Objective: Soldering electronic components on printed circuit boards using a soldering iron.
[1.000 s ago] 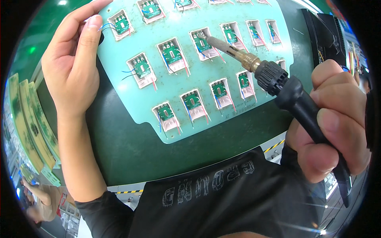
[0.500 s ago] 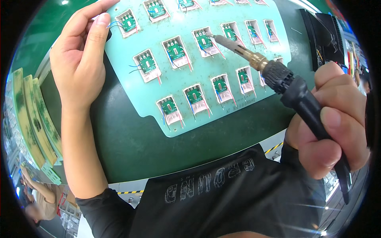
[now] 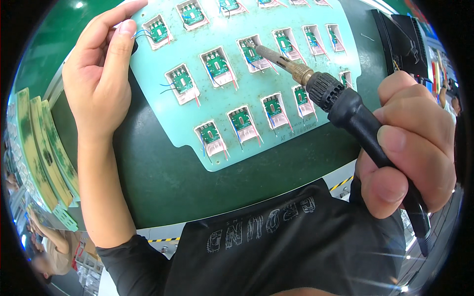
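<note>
Soldering iron: a soldering iron (image 3: 345, 106) with a smooth black handle, a ribbed black collar and a brassy metal shaft narrowing to a dull grey tip; it slants from the lower right up to the upper middle, its tip on a small board (image 3: 250, 49) in the second row of the tray.
Right hand: the right hand (image 3: 407, 148) is clamped on the black handle, fingers curled over it and the thumb pressed along its side.
Tray: a pale turquoise carrier tray (image 3: 237, 89), flat and matte with rounded corners, lying on a dark green mat (image 3: 168, 182); it is cut into rows of shallow rectangular pockets with white rims.
Pocket contents: each pocket in view holds one small green circuit board, such as the one at the near left (image 3: 210, 133); thin red and blue wires trail out of the pockets over the tray face (some curl free past the rim).
Left hand: the left hand (image 3: 98, 74) rests at the tray's upper left edge; thumb and forefinger are closed together on fine blue wires (image 3: 139, 34) coming from the corner board (image 3: 159, 32).
Left margin: a stack of long green strips (image 3: 37, 143) with a worn yellowish face, standing on edge beside the mat.
</note>
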